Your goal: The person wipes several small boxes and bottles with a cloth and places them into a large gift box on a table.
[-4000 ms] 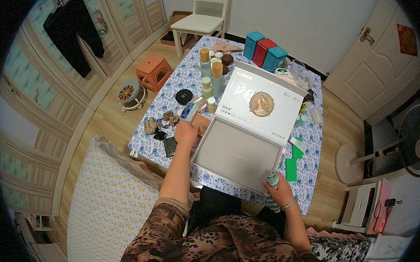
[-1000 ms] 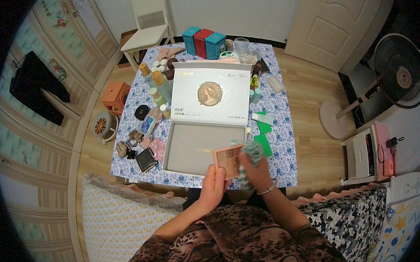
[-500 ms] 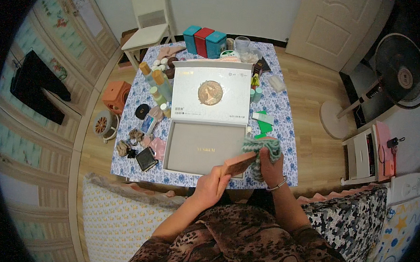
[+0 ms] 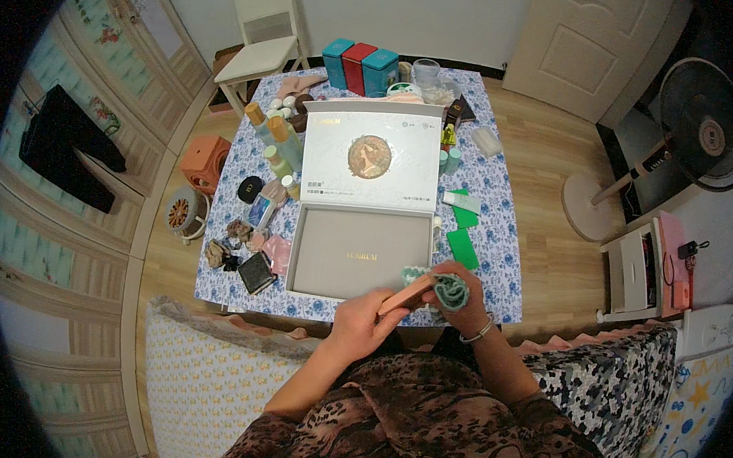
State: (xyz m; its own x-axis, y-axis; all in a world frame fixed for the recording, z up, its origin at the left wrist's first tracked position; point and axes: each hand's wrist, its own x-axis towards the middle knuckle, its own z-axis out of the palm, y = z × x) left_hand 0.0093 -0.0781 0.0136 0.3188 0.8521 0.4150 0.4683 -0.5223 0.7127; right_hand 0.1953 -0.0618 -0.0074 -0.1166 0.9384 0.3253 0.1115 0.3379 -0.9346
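A flat pink case (image 4: pixel 404 296), tilted, meets a small teal-green round object (image 4: pixel 450 291) just above the near edge of an open grey box (image 4: pixel 357 257).

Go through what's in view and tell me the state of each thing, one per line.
gift box: open, lid propped up, tray empty
left hand: gripping a flat pink box
right hand: holding a green crinkled thing
white door: shut
standing fan: upright
white chair: unoccupied
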